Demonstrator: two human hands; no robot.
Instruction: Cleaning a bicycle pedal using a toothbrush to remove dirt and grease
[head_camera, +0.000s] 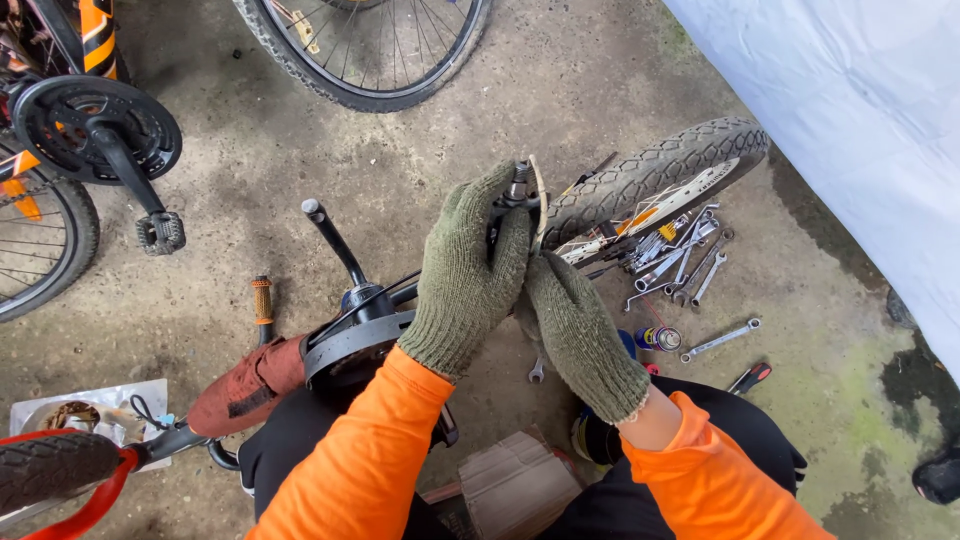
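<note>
My left hand (468, 275), in an olive knit glove, is wrapped closed around the metal fitting (517, 187) at the fork end of the upturned bicycle. My right hand (578, 330), gloved alike, lies against the left one, fingers pressed together and resting on the same part just below; whether it grips anything I cannot tell. The small knobbly wheel (655, 175) sits immediately beyond the fitting. Loose spanners (690, 262) lie on the concrete just beside that wheel, with a spray can (658, 338) nearer my right wrist. A black crank arm (335, 240) stands up to the left.
</note>
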